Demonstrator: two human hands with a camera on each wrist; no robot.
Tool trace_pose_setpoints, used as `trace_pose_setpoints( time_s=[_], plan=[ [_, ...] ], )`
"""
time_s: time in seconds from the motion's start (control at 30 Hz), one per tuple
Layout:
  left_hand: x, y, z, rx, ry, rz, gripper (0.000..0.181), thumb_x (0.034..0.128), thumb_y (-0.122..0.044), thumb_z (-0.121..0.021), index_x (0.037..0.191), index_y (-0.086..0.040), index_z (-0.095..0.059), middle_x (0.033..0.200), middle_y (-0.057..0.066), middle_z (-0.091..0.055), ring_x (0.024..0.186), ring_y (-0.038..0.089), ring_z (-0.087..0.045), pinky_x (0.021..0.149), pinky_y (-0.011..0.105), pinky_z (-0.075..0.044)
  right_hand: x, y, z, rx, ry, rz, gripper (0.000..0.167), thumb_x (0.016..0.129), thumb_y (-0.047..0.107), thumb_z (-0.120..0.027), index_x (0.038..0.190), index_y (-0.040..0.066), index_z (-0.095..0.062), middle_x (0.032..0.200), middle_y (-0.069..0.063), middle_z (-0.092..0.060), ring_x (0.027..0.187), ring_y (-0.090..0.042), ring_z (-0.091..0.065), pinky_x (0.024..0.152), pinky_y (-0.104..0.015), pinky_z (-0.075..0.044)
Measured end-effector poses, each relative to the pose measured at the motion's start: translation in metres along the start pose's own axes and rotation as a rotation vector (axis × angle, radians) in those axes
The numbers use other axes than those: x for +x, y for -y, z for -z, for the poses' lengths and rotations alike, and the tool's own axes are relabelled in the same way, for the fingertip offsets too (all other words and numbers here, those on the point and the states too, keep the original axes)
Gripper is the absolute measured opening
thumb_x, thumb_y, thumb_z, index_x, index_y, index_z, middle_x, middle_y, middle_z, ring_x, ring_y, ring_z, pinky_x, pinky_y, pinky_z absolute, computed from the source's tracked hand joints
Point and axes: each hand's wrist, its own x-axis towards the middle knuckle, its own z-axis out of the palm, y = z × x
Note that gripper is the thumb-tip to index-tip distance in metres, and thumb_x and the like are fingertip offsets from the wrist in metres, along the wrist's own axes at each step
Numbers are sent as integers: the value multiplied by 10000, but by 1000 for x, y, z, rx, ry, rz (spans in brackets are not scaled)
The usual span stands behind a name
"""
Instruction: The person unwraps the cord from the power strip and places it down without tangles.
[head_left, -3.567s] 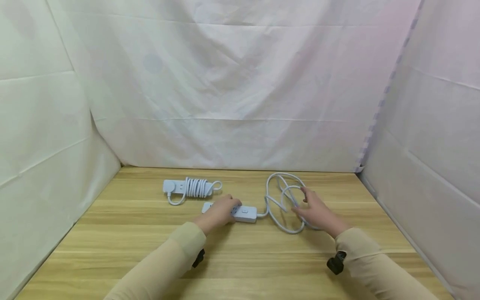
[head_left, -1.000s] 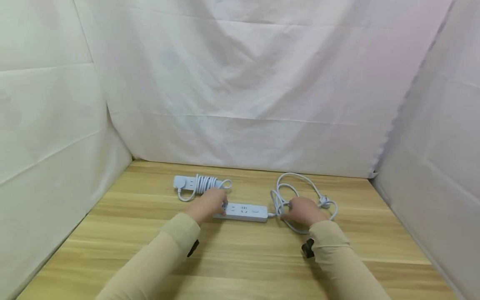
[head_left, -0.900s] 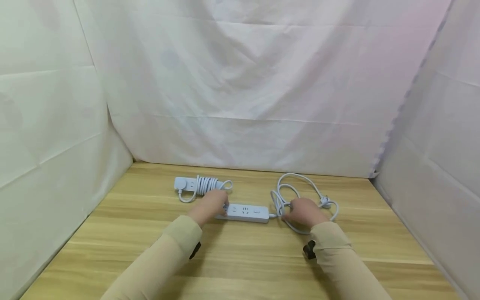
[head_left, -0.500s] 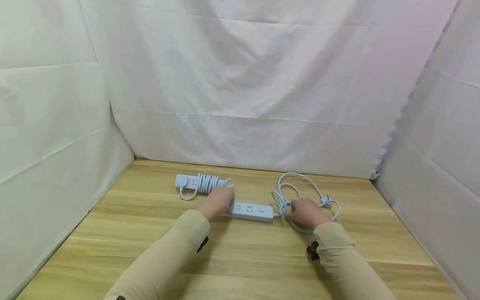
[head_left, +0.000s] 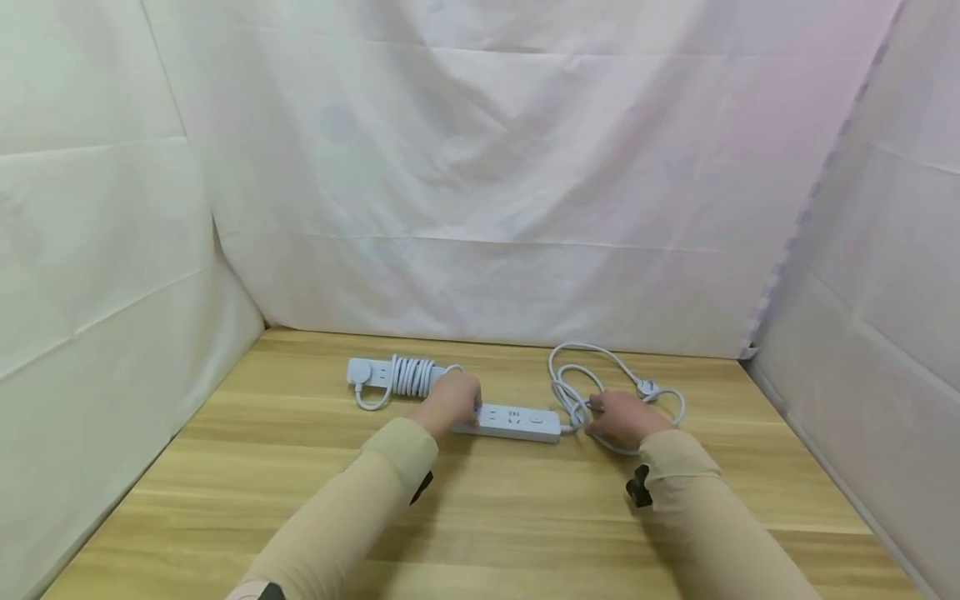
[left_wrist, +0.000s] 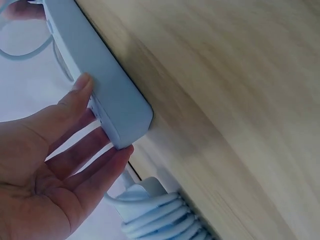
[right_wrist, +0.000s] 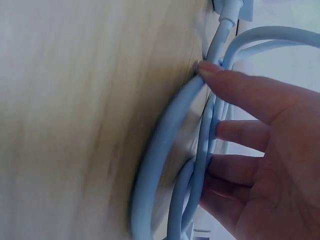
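A white power strip [head_left: 517, 423] lies on the table with its sockets and switch facing up. My left hand [head_left: 452, 402] grips its left end, covering part of the sockets; the left wrist view has the thumb [left_wrist: 82, 84] on one side and fingertips at the end. From the strip's right end runs a loose white cord [head_left: 558, 367] in tangled loops. My right hand [head_left: 624, 417] holds several strands of it near the strip, and the right wrist view shows the thumb [right_wrist: 215, 70] against the cord. The cord's plug [head_left: 647, 389] lies beyond that hand.
Behind and left of my left hand lies a second power strip [head_left: 412, 377], its cord wound round it and its plug [head_left: 360, 370] seated in a socket. White cloth [head_left: 480, 183] walls the wooden table [head_left: 480, 525] at the back and sides.
My left hand has moved to the strip's left end, and the strip has shifted right. My right hand, earlier loose over the cord, now holds it and has edged right. The plug has come into view.
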Motion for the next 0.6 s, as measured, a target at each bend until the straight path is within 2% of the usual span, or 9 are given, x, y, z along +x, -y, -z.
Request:
trace_pose_setpoints(
  time_s=[0.13, 0.27, 0.37, 0.5, 0.6],
  plan=[
    [7, -4, -3, 1, 4, 9, 230, 672, -203, -906, 795, -113, -734, 809, -19, -694, 801, 182, -598, 785, 321, -492, 3, -10, -1, 11, 0, 12, 624, 833, 249, -744, 1313, -91, -535, 1291, -262, -563, 1208, -458, -496, 997, -557, -377],
    [17, -8, -4, -5, 9, 40, 270, 683, -205, -897, 869, -106, -728, 891, -2, -704, 860, 203, -641, 825, 363, -493, 6, -16, 2, 18, 13, 6, 548, 885, 198, -703, 1342, -48, -531, 1321, -235, -553, 1222, -437, -494, 993, -570, -377],
    [21, -10, -3, -50, -8, 54, 305, 675, -172, -897, 914, -92, -724, 926, 14, -703, 896, 218, -644, 845, 380, -491, 9, -17, 6, -22, 11, 14, 452, 915, 174, -670, 1328, 16, -575, 1291, -190, -591, 1202, -409, -525, 975, -580, -390],
    [24, -11, -2, -105, -42, 44, 300, 656, -117, -901, 893, -70, -723, 905, 30, -699, 885, 226, -641, 842, 366, -498, 14, -16, 9, -87, -10, 14, 311, 921, 155, -660, 1222, 75, -663, 1177, -144, -658, 1121, -405, -578, 922, -596, -416],
    [28, -12, -3, -109, -63, 24, 289, 660, -104, -894, 886, -64, -718, 894, 36, -694, 875, 228, -637, 835, 364, -498, 17, -19, 9, -98, -42, 11, 207, 913, 124, -659, 1106, 68, -707, 1073, -126, -689, 1044, -388, -613, 888, -567, -446]
  ],
)
